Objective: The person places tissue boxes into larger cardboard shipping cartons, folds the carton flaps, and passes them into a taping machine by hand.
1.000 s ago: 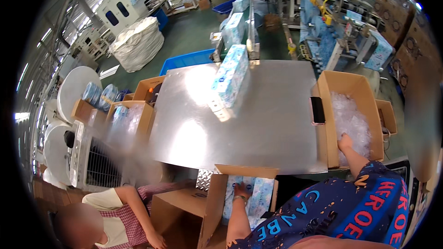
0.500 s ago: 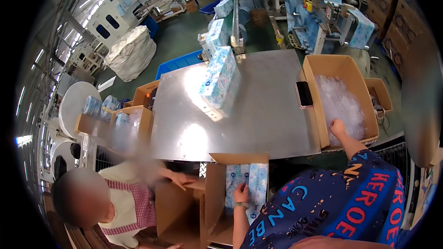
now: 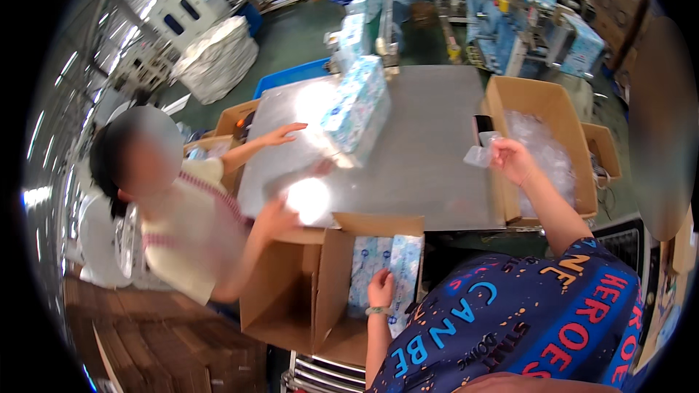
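Observation:
My right hand (image 3: 514, 162) is raised over the near-left rim of a cardboard box (image 3: 494, 98), pinching a small clear plastic piece (image 3: 478, 156). More clear plastic pieces (image 3: 542, 153) fill that box. Below, my left hand (image 3: 380, 290) rests, fingers curled, against blue-and-white plastic-wrapped packs (image 3: 405, 266) inside an open carton (image 3: 378, 224). Whether it grips anything is hidden. A long row of similar packs (image 3: 357, 105) stands on the metal table (image 3: 429, 175).
A co-worker (image 3: 196, 225) at the left reaches over the table with blurred hands. Another open carton (image 3: 280, 284) adjoins mine. A phone (image 3: 482, 125) lies beside the plastic-filled box. A conveyor (image 3: 389, 36) carrying packs meets the table's far edge. Flattened cardboard (image 3: 167, 346) is stacked lower left.
My right hand has risen from the box with a clear plastic piece. My left hand stays at the packs. The co-worker has straightened and reached over the table; the view has shifted.

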